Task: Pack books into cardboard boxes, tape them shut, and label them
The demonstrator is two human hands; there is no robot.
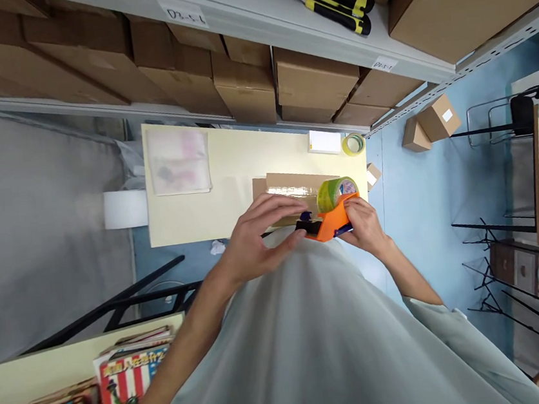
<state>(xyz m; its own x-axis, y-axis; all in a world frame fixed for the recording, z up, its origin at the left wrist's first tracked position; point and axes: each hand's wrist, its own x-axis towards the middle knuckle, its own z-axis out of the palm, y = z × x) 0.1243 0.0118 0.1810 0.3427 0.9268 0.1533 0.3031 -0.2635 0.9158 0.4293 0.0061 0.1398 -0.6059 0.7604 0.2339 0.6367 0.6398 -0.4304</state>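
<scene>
An orange tape dispenser (325,227) with a black front part is gripped in my right hand (362,222), close in front of my shirt. It carries a roll of yellow-green tape (331,195). My left hand (268,231) is at the dispenser's black end, its fingers stretched out and thumb apart; whether the fingertips touch it I cannot tell. Behind the hands, a cardboard box (291,184) with shiny clear tape across it lies on the pale yellow table (235,160), partly hidden by my hands.
Flat plastic bags (180,163) lie at the table's left; a small white box (324,140) and a tape roll (353,144) sit back right. A shelf (248,16) with cartons and utility knives (337,0) hangs over the far side. Magazines (129,380) are piled lower left.
</scene>
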